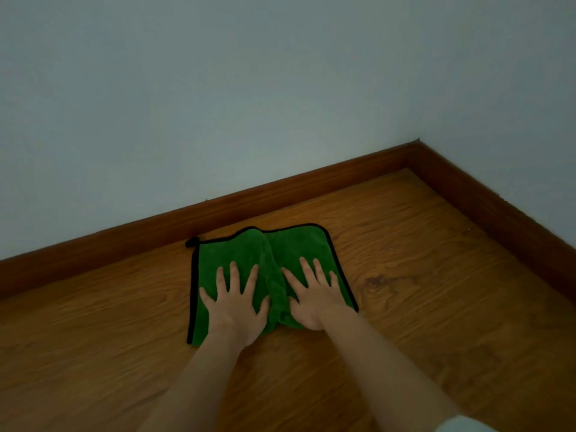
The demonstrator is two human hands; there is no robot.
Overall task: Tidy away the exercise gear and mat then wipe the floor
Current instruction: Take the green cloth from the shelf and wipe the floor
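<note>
A green cloth [268,251] with black edging lies spread on the wooden floor [436,307], close to the skirting board. A raised fold runs down its middle. My left hand [235,302] presses flat on the cloth's left half, fingers spread and straight. On the right half my right hand [314,296] presses down the same way, fingers spread. Both forearms reach in from the bottom of the view. No exercise gear or mat is in view.
A dark wooden skirting board [280,194] runs along the pale wall [218,88] and turns at a room corner [417,145] at the upper right. Bare wood floor lies to the left, right and front of the cloth.
</note>
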